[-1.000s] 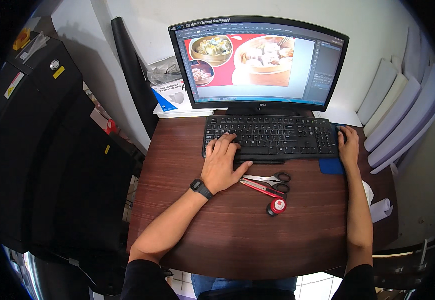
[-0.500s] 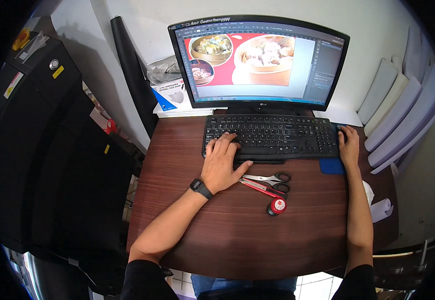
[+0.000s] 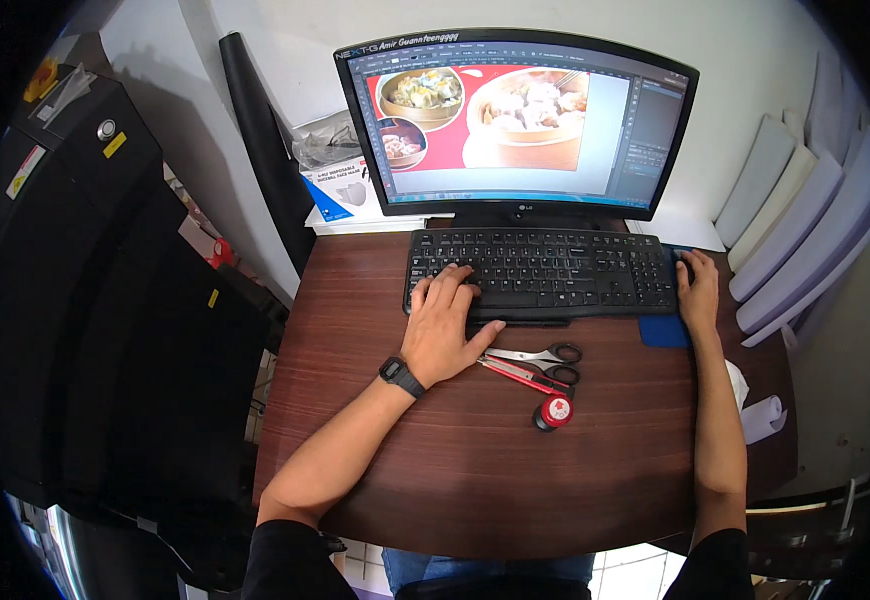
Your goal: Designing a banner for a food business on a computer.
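Observation:
My left hand (image 3: 447,322) rests with spread fingers on the left part of a black keyboard (image 3: 555,270), a black watch on its wrist. My right hand (image 3: 698,290) lies curled over a mouse on a blue mouse pad (image 3: 663,331) right of the keyboard; the mouse is mostly hidden beneath it. Behind the keyboard a black monitor (image 3: 515,120) shows food pictures on a red ground in an editing program.
Black-handled scissors (image 3: 540,356), a red utility knife (image 3: 520,375) and a round red-and-black stamp (image 3: 555,411) lie on the brown wooden desk (image 3: 475,480). A large black machine (image 3: 85,300) stands left. A blue-white box (image 3: 340,190) sits back left, white paper rolls (image 3: 795,220) at right.

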Action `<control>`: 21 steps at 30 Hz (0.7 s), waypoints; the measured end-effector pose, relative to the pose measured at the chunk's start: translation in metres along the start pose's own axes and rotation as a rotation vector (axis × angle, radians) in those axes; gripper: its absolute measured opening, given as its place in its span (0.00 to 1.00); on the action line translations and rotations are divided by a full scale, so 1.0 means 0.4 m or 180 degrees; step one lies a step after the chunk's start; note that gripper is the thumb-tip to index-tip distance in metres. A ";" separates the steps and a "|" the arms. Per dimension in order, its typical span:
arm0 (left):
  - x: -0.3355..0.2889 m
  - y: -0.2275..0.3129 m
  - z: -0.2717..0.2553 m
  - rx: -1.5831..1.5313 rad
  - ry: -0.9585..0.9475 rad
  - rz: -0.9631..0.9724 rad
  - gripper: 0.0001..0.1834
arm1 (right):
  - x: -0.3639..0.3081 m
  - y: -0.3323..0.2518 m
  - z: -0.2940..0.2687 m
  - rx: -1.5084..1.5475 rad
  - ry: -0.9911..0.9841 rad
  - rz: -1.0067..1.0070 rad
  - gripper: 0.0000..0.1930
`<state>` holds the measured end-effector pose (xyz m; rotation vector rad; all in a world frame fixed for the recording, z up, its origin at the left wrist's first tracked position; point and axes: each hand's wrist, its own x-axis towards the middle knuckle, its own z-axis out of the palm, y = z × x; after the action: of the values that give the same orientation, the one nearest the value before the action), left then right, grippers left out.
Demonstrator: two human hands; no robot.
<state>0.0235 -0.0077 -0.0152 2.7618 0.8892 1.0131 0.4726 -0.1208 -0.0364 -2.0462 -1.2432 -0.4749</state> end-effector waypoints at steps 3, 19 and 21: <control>-0.001 -0.001 0.001 0.0010 -0.0007 -0.0009 0.30 | 0.000 -0.004 -0.001 -0.0002 -0.0024 0.0015 0.14; 0.005 -0.001 0.001 0.0129 0.0417 -0.0485 0.25 | -0.002 -0.009 -0.006 0.0058 0.0060 -0.0019 0.14; 0.005 -0.001 -0.001 0.0129 0.0447 -0.0509 0.25 | -0.003 -0.012 -0.004 0.0057 0.0071 -0.0012 0.14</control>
<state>0.0243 -0.0065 -0.0138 2.6258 1.1409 1.1835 0.4679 -0.1212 -0.0340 -2.0188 -1.2342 -0.4855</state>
